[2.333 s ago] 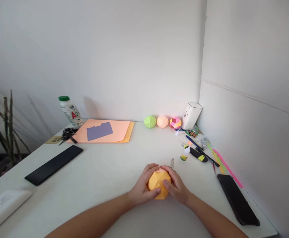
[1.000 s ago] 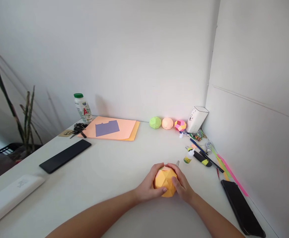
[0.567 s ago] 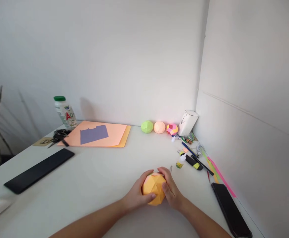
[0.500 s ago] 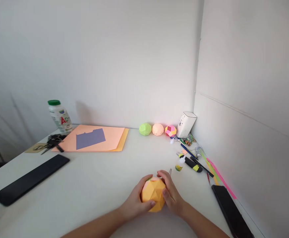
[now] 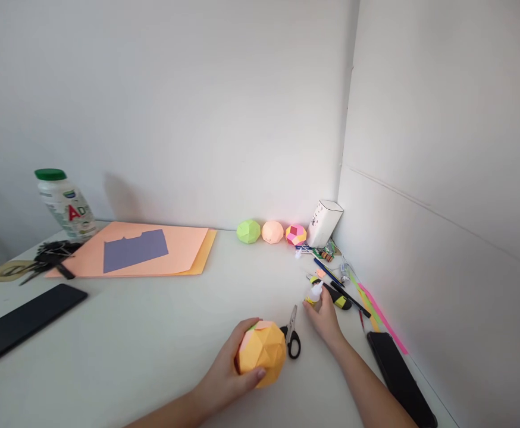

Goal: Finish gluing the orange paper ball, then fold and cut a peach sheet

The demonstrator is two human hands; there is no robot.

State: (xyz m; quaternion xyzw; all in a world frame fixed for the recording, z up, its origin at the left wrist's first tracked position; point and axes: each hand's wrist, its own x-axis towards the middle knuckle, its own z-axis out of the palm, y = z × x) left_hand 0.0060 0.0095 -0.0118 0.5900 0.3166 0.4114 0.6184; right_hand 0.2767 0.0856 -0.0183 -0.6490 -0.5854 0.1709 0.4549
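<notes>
My left hand (image 5: 226, 371) is wrapped round an orange folded-paper ball (image 5: 262, 352) that rests on the white table (image 5: 162, 333). Out to the right, my right hand (image 5: 325, 315) has its fingers closed round a small glue bottle (image 5: 315, 292) with a white nozzle. A pair of small scissors (image 5: 293, 337) with black handles lies on the table between the ball and my right hand.
Green (image 5: 248, 231), peach (image 5: 272, 232) and pink (image 5: 295, 234) paper balls line the back wall beside a white box (image 5: 325, 223). Pens and a highlighter (image 5: 342, 300) lie by the right wall, and a black phone (image 5: 398, 380). Orange paper sheets (image 5: 153, 255), a bottle (image 5: 66, 205), keys (image 5: 50, 258) and a black bar (image 5: 19, 324) sit left.
My right hand has left the orange ball and reached right to the glue bottle. The scissors behind the ball are now uncovered. My left hand still holds the ball. The view has swung right.
</notes>
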